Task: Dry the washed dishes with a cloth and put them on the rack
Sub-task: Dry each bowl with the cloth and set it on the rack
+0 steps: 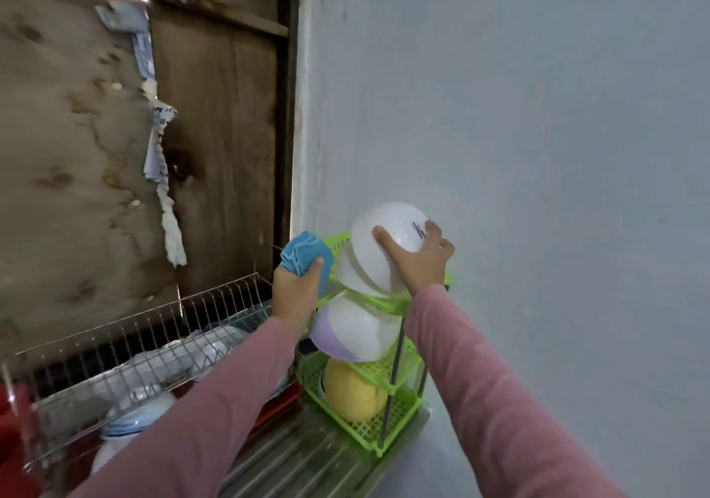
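Pale blue-grey wall (538,113) fills the right side and meets a stained wooden board (77,151) at the corner.

The right hand (417,257) is spread over the upturned base of a white bowl (384,236) and grips it, with the thumb on the near side and the fingers curled over the far side. The bowl is mouth-down and tilted, resting on other nested bowls (351,278) on the top tier of a green plastic rack (369,430). It is plain glossy white with a small dark mark near the fingertips; whether it is wet cannot be told.

The left hand (296,286) is closed round a bunched blue cloth (305,251), which pokes up above the fist just beside the rack's top-left corner. Both arms are in pink sleeves (499,401).

The wall stands close behind and to the right of the rack, and the cloth hand crowds its left. On the middle tier lies an upturned white-and-lilac bowl (345,332), and on the bottom tier a yellow bowl (353,392), also mouth-down.

The rack stands on a ridged metal drainboard (307,455). To its left is a wire dish rack (126,340) holding white dishes (215,347), partly hidden by the left forearm. Paper scraps and a twisted white rag (169,224) hang on the board.
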`<state>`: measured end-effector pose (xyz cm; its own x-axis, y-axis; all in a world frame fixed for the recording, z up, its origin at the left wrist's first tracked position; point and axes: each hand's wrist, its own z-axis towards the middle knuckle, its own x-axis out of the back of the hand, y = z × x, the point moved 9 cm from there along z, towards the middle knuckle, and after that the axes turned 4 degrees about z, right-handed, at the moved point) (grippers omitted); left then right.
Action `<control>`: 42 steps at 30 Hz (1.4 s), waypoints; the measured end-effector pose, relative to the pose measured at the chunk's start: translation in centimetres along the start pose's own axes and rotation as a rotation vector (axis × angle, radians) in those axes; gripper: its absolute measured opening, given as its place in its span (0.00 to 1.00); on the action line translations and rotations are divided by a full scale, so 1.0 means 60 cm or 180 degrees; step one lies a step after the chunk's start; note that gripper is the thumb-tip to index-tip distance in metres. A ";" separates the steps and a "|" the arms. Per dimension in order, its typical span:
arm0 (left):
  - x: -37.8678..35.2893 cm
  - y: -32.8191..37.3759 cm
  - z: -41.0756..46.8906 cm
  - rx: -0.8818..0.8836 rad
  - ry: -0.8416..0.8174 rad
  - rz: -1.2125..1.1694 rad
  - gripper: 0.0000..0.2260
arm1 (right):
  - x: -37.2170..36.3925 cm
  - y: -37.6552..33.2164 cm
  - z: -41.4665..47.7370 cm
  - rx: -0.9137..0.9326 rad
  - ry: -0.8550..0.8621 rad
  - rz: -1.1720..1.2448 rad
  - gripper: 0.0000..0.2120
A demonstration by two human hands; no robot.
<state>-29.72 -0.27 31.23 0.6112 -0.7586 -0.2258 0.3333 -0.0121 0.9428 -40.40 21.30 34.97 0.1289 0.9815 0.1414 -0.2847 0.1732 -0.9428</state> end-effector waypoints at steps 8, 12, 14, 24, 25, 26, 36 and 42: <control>-0.024 -0.029 0.007 0.0093 0.0150 0.0220 0.09 | -0.032 0.033 0.050 -0.0114 -0.0205 -0.1156 0.49; -0.022 -0.036 0.002 0.0108 0.0216 0.0185 0.08 | -0.026 0.003 0.055 0.0186 -0.0091 -0.1641 0.44; -0.013 -0.039 -0.005 0.0116 0.0328 0.0156 0.08 | -0.031 -0.023 0.040 0.0527 -0.0042 -0.1396 0.38; 0.107 -0.050 -0.071 0.0178 0.0727 0.0238 0.08 | -0.120 -0.076 -0.133 0.1812 -0.0774 0.0003 0.19; 0.124 -0.050 -0.081 0.0186 0.0747 0.0273 0.09 | -0.132 -0.067 -0.152 0.1707 -0.0965 0.0065 0.18; 0.143 -0.048 -0.094 0.0189 0.0762 0.0288 0.09 | -0.144 -0.056 -0.171 0.1571 -0.1152 0.0123 0.16; 0.387 -0.043 -0.309 0.0516 0.0968 0.0701 0.13 | -0.278 0.038 -0.492 -0.0070 -0.2778 0.0705 0.07; 0.610 -0.025 -0.502 0.0656 0.1859 0.1000 0.09 | -0.342 0.089 -0.748 -0.0567 -0.3394 0.0543 0.07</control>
<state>13.76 -8.38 14.19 0.9619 -0.2723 0.0249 -0.0306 -0.0167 0.9994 -1.93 -1.58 13.47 -0.8124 0.5722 0.1126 -0.0683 0.0984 -0.9928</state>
